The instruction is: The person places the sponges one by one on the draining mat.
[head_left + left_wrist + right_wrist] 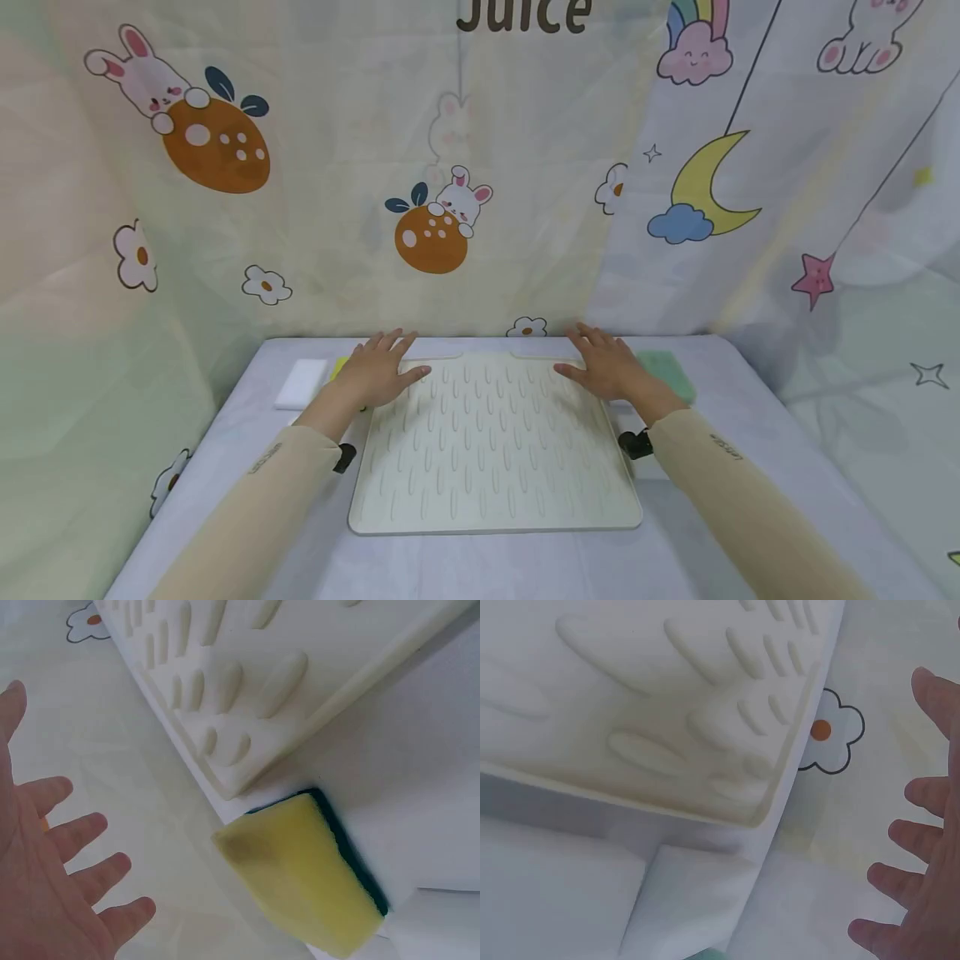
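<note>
A cream mat point(495, 450) with rows of raised oblong ridges and a thin rim lies flat on the table. My left hand point(375, 371) hovers over its far left corner, fingers spread and holding nothing. In the left wrist view the fingers point(105, 881) are apart from the mat's corner. A yellow sponge point(300, 874) with a dark green scouring side lies beside that corner, mostly hidden by the left hand in the head view. My right hand point(603, 367) is over the far right corner, fingers spread and empty. Its fingers point(896, 885) show clear of the mat in the right wrist view.
A white block point(302, 383) is on the table's left side. To the right sits a pale green flat piece point(666, 375), partly behind the right wrist. White pieces point(690, 900) lie along the mat's right edge. A printed cloth point(337, 250) hangs behind the table.
</note>
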The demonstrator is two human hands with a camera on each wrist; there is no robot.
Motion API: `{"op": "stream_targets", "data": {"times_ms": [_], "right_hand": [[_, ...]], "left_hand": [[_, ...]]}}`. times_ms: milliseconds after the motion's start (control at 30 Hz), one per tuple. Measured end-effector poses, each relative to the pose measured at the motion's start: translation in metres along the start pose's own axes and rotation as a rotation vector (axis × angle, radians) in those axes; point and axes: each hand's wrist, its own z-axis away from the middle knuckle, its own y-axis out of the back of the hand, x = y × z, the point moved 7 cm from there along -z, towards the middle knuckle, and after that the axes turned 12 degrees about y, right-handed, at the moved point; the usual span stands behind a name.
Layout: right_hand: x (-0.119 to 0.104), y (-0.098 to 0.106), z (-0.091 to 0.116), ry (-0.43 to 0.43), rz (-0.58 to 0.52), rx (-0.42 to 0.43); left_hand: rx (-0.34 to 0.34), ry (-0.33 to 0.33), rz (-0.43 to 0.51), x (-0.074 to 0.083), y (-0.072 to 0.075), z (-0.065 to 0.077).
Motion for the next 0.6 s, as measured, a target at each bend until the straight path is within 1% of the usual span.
{"op": "stream_targets", "data": {"times_ms": [433,600], "right_hand": [[0.007,0.003,0.014,0.016,-0.013,0.024],[0.012,0.003,0.020,0.012,-0.029,0.027]], "left_hand": [[0.063,-0.025,0.071,-0.016,-0.001,0.008],[0.103,-0.013,0.098,-0.021,-0.001,0.014]]}}
